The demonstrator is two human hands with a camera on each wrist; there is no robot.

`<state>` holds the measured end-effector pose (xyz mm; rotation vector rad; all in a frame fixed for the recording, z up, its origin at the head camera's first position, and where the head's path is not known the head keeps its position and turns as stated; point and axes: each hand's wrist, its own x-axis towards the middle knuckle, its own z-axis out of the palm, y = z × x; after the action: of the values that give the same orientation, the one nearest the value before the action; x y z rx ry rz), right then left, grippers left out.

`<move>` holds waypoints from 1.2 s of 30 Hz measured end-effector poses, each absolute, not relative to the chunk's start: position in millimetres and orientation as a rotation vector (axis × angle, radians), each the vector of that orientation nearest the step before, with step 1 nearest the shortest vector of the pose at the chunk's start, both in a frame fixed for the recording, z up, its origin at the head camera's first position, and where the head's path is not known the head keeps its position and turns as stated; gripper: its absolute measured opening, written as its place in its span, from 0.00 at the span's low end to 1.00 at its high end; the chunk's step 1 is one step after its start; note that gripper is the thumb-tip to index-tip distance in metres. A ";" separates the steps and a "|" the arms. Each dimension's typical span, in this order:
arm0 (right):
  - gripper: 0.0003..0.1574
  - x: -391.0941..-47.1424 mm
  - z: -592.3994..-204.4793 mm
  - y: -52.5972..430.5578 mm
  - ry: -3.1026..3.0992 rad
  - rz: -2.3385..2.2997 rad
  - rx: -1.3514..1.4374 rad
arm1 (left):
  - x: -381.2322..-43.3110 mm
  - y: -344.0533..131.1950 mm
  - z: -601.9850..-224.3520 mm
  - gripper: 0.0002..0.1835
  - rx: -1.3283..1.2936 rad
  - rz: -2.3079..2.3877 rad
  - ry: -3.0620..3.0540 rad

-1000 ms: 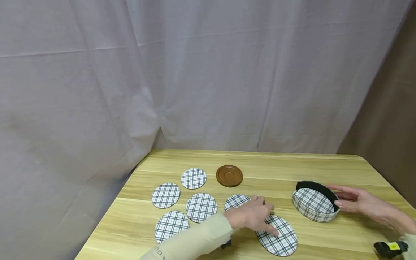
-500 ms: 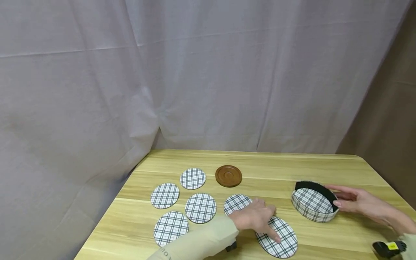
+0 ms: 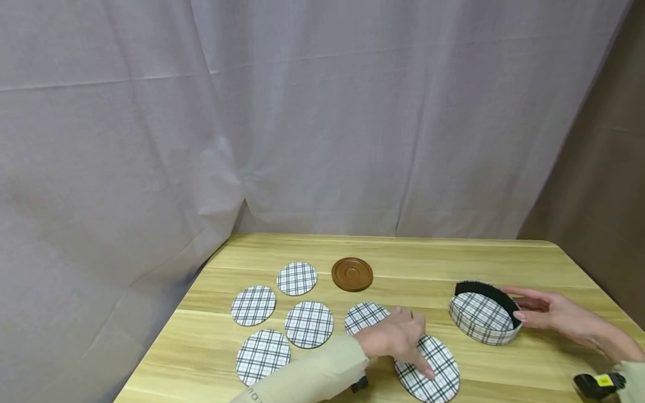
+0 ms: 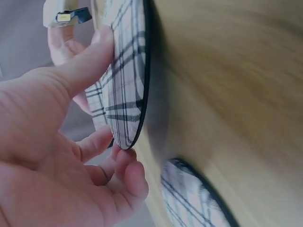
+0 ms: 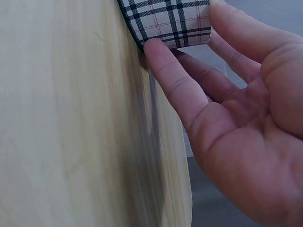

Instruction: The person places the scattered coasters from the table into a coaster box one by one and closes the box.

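Note:
My left hand (image 3: 395, 337) pinches a round plaid coaster (image 3: 443, 366) near the table's front, thumb across its top face and fingertips at its edge. In the left wrist view this coaster (image 4: 128, 71) shows edge-on, tilted, with a shadow under it on the wood. At the right, my right hand (image 3: 556, 318) holds the side of a round plaid coaster holder (image 3: 476, 330) with a black lining, a plaid disc showing inside. The right wrist view has the index fingertip against the holder's wall (image 5: 165, 21) and the thumb at its rim.
Several more plaid coasters lie flat to the left, among them one in the middle (image 3: 309, 324); another (image 3: 364, 315) is partly covered by my left hand. A brown wooden disc (image 3: 352, 274) lies toward the back. A grey curtain (image 3: 322, 123) hangs behind the table (image 3: 544, 268).
My left hand has shifted slightly right, its thumb reaching a little further across the coaster. The right hand and the holder keep their place; the whole view has drifted slightly.

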<state>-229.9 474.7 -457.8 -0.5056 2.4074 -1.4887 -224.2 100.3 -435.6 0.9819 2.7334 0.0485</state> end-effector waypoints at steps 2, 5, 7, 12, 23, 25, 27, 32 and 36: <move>0.35 -229.5 -457.7 475.0 2.415 -1.484 -0.506 | -223.4 100.4 -432.4 0.36 0.963 0.113 2.733; 0.35 -228.5 -456.3 475.3 2.425 -1.489 -0.491 | -223.9 101.9 -425.7 0.30 0.991 0.159 2.722; 0.35 -228.2 -454.8 475.2 2.434 -1.484 -0.491 | -225.1 102.4 -421.2 0.26 1.023 0.175 2.723; 0.35 -228.9 -451.9 473.7 2.416 -1.489 -0.485 | -230.9 102.5 -409.4 0.18 1.104 0.237 2.680; 0.35 -229.2 -454.8 476.3 2.336 -1.539 -0.515 | -238.0 99.8 -390.2 0.12 1.120 0.539 2.502; 0.35 -229.1 -455.1 476.4 2.357 -1.524 -0.503 | -239.6 98.7 -387.8 0.12 1.096 0.585 2.479; 0.35 -228.9 -454.9 475.6 2.374 -1.512 -0.481 | -241.2 97.9 -385.5 0.13 1.068 0.650 2.462; 0.36 -228.2 -453.7 474.4 2.363 -1.513 -0.474 | -244.7 98.3 -381.2 0.13 1.028 0.792 2.427; 0.36 -227.4 -453.0 474.0 2.345 -1.529 -0.480 | -248.4 99.1 -379.4 0.13 1.039 0.871 2.425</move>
<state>-227.4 474.0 -453.0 -0.4803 2.3454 -1.5291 -248.4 99.1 -379.4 1.0389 2.4246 0.8707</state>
